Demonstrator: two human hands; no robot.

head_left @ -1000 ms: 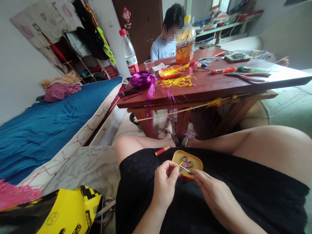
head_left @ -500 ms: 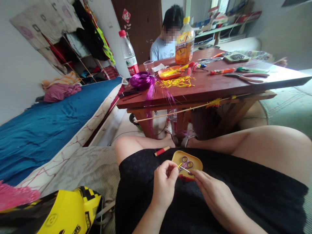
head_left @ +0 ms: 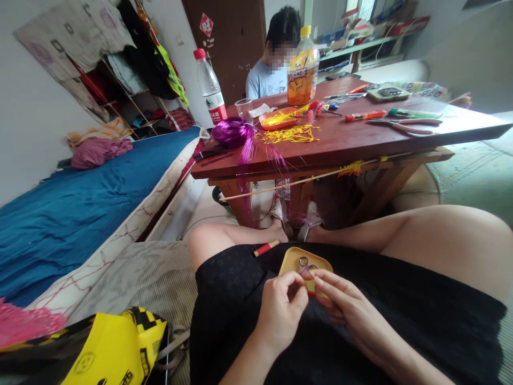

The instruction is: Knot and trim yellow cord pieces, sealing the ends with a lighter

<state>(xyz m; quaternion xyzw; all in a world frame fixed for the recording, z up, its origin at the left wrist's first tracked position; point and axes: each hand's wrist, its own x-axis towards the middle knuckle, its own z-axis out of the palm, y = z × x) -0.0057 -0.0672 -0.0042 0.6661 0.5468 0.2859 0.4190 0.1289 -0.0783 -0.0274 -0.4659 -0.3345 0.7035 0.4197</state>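
— Your left hand (head_left: 282, 307) and your right hand (head_left: 347, 305) are close together above your lap. How far along is the work?

— Progress is readable only in part. Flat pile of thin yellow cords with red ends (head_left: 288, 135): on the red-brown wooden table (head_left: 340, 136), just in front of the shallow orange tray (head_left: 276, 128), which bears more yellow material. Bright yellow cluster (head_left: 351, 168): on the long pale stick (head_left: 280, 186), below the table's near edge. Judge these as portions already prepared; whether any is finished cannot be confirmed.

— And what is left?

— Your close finger position suggests handwork in progress, so treat it as incomplete. The quantity remaining cannot be determined. Coiled bundle of shiny purple strands (head_left: 232, 132): on the table, loose ends hanging over the edge.

— Specify the opening of each hand.

— Left: narrow, thumb and forefinger brought near each other, remaining fingers curled. Right: narrow at the tips, fingers extended toward the left. Any small item pinched there is hidden; you cannot tell from this view what either holds.

— Locate the items nearest the fingertips.

— Small scissors with looped handles (head_left: 303, 262): in the rounded yellow tray (head_left: 286, 262) on your lap, partly concealed by your fingers. Red-and-tan cylinder (head_left: 266, 248): beside that tray, on black fabric (head_left: 228, 278).
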